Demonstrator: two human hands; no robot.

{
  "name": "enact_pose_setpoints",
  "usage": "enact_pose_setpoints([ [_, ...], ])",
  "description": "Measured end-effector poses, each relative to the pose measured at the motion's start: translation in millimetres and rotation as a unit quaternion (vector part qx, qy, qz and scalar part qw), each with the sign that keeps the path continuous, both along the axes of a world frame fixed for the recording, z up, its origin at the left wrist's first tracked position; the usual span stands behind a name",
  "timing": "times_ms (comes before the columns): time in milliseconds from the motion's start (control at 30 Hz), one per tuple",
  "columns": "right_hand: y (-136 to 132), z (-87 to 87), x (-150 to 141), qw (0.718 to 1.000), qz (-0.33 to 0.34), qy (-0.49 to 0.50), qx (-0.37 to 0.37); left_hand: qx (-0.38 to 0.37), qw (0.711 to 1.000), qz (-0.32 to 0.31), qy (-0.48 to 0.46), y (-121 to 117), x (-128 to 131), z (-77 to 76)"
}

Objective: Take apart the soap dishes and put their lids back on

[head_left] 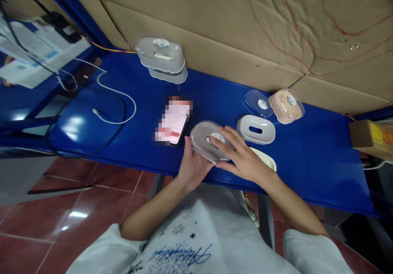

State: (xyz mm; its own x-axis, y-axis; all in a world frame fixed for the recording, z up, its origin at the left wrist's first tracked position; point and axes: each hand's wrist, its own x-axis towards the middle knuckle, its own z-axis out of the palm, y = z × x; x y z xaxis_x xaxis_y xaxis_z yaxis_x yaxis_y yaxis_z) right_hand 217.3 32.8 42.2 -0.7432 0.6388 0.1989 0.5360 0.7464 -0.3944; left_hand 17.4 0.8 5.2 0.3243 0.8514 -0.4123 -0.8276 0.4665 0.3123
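Observation:
A grey oval box with a clear lid (202,137) lies near the front edge of the blue table (322,163). My left hand (192,165) grips its near left side, fingers curled around the rim. My right hand (239,155) rests flat on top of the lid, fingers stretched out over a round sticker. A cream oval tray (267,159) peeks out from under my right hand. Just behind it sits a white oval insert with a slot (256,129).
A phone (173,120) lies left of the box. A clear lid (258,103) and a peach box (286,105) stand behind, with a stack of grey boxes (161,59) at the back left. White and black cables (116,102) cross the left side. A cardboard box (370,137) sits at right.

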Motion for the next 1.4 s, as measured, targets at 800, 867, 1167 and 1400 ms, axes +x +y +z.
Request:
enact_pose_setpoints([
  [800, -5, -5.5, 0, 0.995, -0.021, -0.006, 0.100, -0.019, 1.000, 0.016, -0.001, 3, 1, 5.3],
  [867, -4, -5.4, 0, 0.996, -0.024, 0.001, 0.089, -0.016, 1.000, 0.017, 0.003, 4, 0, 4.0],
  [1167, -7, -7.6, -6, 0.997, -0.044, 0.044, 0.040, 0.020, 1.000, -0.014, 0.008, 2, -1, 1.2],
  [1400, 16, -0.9, 1, 0.999, -0.025, 0.029, 0.011, 0.017, 1.000, -0.012, 0.018, 2, 2, 2.0],
])
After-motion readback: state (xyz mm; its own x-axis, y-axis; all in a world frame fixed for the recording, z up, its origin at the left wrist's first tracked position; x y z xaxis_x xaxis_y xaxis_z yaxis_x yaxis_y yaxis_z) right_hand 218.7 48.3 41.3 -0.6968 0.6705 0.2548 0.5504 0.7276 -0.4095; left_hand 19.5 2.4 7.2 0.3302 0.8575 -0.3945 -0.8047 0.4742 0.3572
